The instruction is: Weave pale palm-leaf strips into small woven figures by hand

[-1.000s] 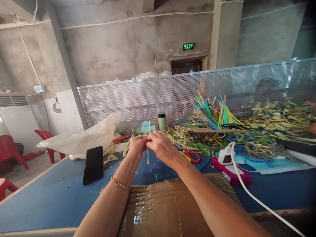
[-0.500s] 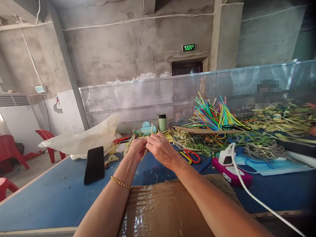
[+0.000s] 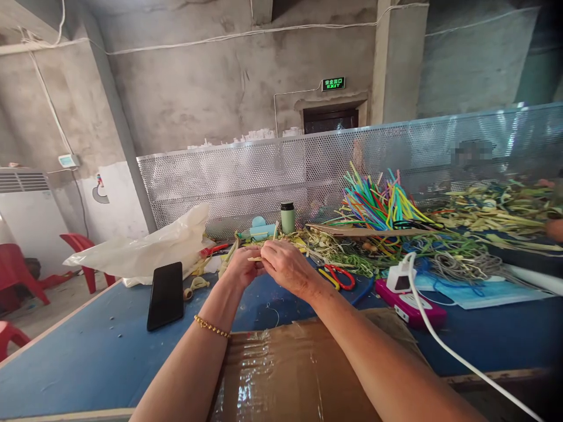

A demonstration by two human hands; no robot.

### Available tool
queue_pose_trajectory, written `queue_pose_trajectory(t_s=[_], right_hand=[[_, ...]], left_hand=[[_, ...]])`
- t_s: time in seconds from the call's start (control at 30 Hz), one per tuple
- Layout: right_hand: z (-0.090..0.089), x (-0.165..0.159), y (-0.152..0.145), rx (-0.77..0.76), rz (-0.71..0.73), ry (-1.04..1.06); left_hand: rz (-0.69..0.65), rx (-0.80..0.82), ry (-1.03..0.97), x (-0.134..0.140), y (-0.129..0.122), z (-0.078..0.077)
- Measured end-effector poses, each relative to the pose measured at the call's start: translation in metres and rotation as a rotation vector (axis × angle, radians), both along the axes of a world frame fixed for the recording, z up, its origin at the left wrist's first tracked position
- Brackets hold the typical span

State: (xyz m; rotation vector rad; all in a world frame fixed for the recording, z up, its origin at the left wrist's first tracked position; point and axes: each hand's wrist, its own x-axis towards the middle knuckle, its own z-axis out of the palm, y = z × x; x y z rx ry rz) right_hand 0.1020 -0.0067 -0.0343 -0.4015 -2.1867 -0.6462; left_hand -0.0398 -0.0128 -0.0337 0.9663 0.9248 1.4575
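My left hand [image 3: 243,266] and my right hand [image 3: 287,266] meet over the blue table, their fingers closed around a narrow pale yellow strip [image 3: 275,230] that looks like dried plant fibre. One end sticks up above my right fingers; a short piece also shows between the hands. The fingertips are mostly hidden. Scissors [image 3: 338,277] with red and yellow handles lie just right of my right hand. Beyond my hands are a light blue object [image 3: 263,232] and a green bottle [image 3: 287,217] with a black lid. A taped cardboard piece [image 3: 290,369] lies beneath my forearms.
A black phone [image 3: 165,296] and a plastic bag [image 3: 153,243] are on the left. On the right are coloured pipe cleaners [image 3: 380,202], plant strips [image 3: 497,214], a magenta power strip [image 3: 411,303] with a white cable, and a blue mask [image 3: 492,292]. A perforated metal screen [image 3: 246,187] stands behind.
My hands stay together on the strip. Its upright end now leans more to the right, and a short piece shows between the hands. The whole view has shifted slightly.
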Motion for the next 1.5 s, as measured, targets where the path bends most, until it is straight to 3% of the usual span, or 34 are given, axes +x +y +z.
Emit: queue_pose_trajectory(t_s=[0.17,0.4,0.5,0.63,1.0,1.33,1.5], right_hand=[[-0.005,-0.004,0.001,-0.026,-0.012,0.051],[-0.008,-0.005,0.012,-0.421,0.081,0.385],[-0.005,-0.003,0.013,-0.598,0.067,0.529],[-0.001,-0.001,0.013,-0.725,0.023,0.636],[0.001,0.0,0.017,-0.785,-0.091,0.758],[0.001,0.002,0.016,-0.796,-0.092,0.806],[0.001,0.003,0.016,-0.828,-0.088,0.807]], left_hand=[[0.021,-0.104,-0.012,0.003,-0.001,0.004],[0.012,-0.047,0.016,0.003,-0.001,0.005],[-0.033,-0.019,0.049,0.003,-0.005,0.008],[-0.026,-0.031,0.067,0.006,-0.01,0.012],[-0.019,0.045,0.103,0.007,-0.011,0.011],[0.026,0.228,0.188,0.013,-0.017,0.011],[0.057,0.233,0.181,0.012,-0.014,0.009]])
